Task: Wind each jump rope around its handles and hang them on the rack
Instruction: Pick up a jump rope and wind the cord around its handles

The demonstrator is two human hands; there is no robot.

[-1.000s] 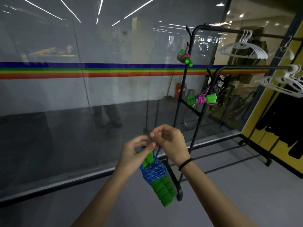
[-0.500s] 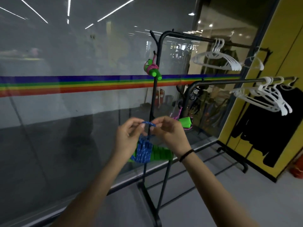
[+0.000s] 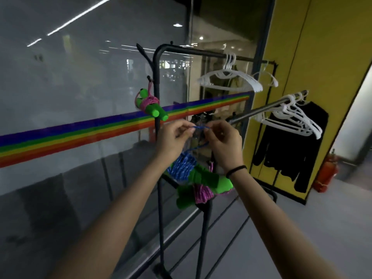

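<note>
blue rope (image 3: pixel 184 166), one, between left hand (image 3: pixel 174 137) and right hand (image 3: pixel 225 141); pink ropes (image 3: pixel 150 103) (image 3: pixel 203 193), two

A wide glass wall (image 3: pixel 80 77) fills the left side, with a rainbow stripe (image 3: pixel 80 135) running across it and rising toward the right. Long ceiling light strips (image 3: pixel 80 16) reflect in its upper part, and the lower part looks darker. To the right stands a yellow wall (image 3: pixel 322 47) with dark vertical lines. In front of it hang white hangers (image 3: pixel 229 79) and a black garment (image 3: pixel 291 150). A red fire extinguisher (image 3: pixel 326 174) stands on the grey floor (image 3: pixel 302 228) near the foot of the yellow wall.
</note>
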